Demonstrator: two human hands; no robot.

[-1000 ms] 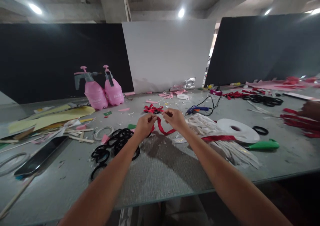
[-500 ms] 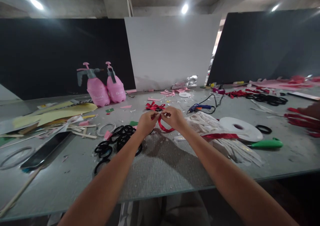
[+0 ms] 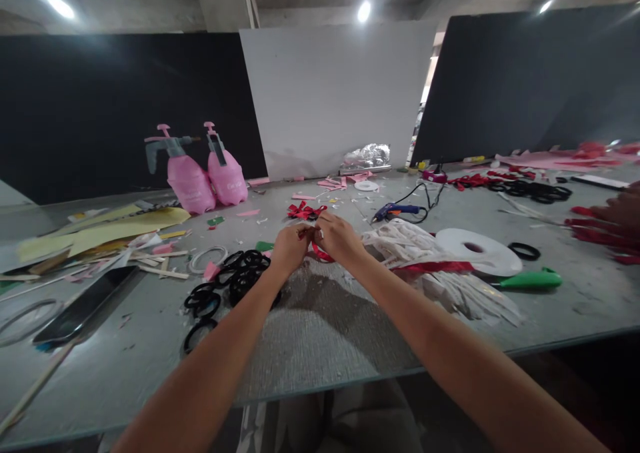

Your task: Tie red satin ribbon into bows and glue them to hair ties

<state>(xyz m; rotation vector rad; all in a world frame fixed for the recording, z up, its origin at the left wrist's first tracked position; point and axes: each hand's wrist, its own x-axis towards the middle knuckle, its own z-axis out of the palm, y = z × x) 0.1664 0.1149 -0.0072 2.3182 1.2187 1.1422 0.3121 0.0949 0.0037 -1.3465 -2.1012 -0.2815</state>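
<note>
Above the middle of the table, my left hand and my right hand meet with their fingertips pinched together. Between them is a red ribbon, its loop hanging under the right fingers. Both hands are closed on it, though the fingers cover much of the ribbon. Just beyond the fingertips lie red ribbon bows. A heap of black hair ties is beside my left forearm. To the right of my right hand sits a bundle of white strips with a red ribbon strip across it.
A blue glue gun with its cord, a white ribbon roll and a green-handled tool lie to the right. Pink spray bottles and a phone are left. Another person's hand is at the far right by red ribbons.
My hands have drawn closer together, and the red ribbon's loop shows smaller beneath them. The whole view has shifted slightly.
</note>
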